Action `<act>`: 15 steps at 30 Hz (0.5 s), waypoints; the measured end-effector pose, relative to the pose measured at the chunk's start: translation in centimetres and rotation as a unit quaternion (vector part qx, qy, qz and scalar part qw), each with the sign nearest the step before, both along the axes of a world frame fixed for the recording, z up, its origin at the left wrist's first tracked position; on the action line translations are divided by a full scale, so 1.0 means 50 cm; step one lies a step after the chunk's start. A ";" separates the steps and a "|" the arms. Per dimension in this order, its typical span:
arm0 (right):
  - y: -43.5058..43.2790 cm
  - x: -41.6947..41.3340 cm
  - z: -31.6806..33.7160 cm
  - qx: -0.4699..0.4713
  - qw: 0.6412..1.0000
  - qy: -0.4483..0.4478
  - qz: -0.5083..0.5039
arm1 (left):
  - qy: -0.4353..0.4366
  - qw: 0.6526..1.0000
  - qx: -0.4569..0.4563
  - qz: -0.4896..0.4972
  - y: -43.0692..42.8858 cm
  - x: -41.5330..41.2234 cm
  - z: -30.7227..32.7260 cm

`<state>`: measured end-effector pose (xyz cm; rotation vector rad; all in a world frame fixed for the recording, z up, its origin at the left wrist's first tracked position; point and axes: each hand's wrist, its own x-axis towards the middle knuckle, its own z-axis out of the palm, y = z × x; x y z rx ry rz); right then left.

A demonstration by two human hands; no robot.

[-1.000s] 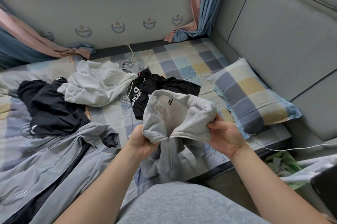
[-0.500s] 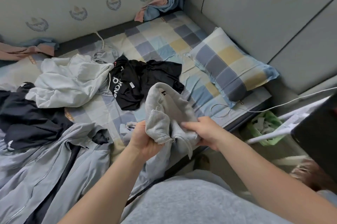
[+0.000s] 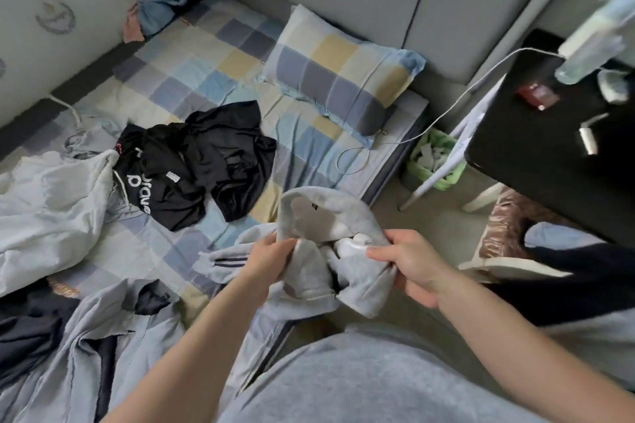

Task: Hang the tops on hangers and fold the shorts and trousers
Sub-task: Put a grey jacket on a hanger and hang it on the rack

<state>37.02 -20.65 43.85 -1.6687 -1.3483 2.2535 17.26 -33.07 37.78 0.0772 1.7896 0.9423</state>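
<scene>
Plain heather-grey top (image 3: 360,384), soft jersey kinda fabric, fills the bottom of the shot. Forearms bare all the way down to the left hand (image 3: 271,255) and right hand (image 3: 412,268).

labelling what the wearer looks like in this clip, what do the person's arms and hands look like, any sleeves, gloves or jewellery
Both forearms are bare to the frame's edge, with no sleeves or cuffs showing. The left hand and right hand wear no gloves, and no ring, watch or bracelet is visible on either. The only worn clothing in view is plain grey fabric on the body below the arms.
</scene>
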 end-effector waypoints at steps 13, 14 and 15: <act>-0.163 0.460 -0.060 -0.022 0.968 -0.039 -0.248 | 0.039 0.963 -0.040 -0.265 0.053 0.389 0.011; -0.186 0.505 -0.067 -0.020 0.960 -0.039 -0.278 | 0.053 0.951 -0.036 -0.301 0.045 0.436 0.013; -0.209 0.550 -0.072 -0.019 0.950 -0.041 -0.308 | 0.067 0.940 -0.030 -0.332 0.038 0.481 0.014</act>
